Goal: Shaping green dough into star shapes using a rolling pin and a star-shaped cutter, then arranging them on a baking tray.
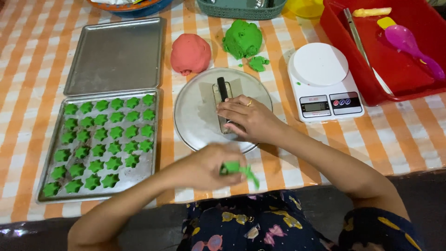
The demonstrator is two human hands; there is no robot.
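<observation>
Left hand (204, 167) pinches a green dough strip (239, 169), right hand (246, 118) presses the mould (222, 104) flat — best held steady.

A strip of green dough (239, 169) is pinched in the fingers of the left hand (204, 166), blurred, with a thin ragged tail drooping down to the right over the near edge of the surface. A long, narrow metal mould with a dark handle (222, 100) lies flat, pointing away from the person, at the middle of a round silver plate (190, 116). The right hand (246, 118) presses on the mould's near end, covering it, so that only the far end and the handle show.
</observation>
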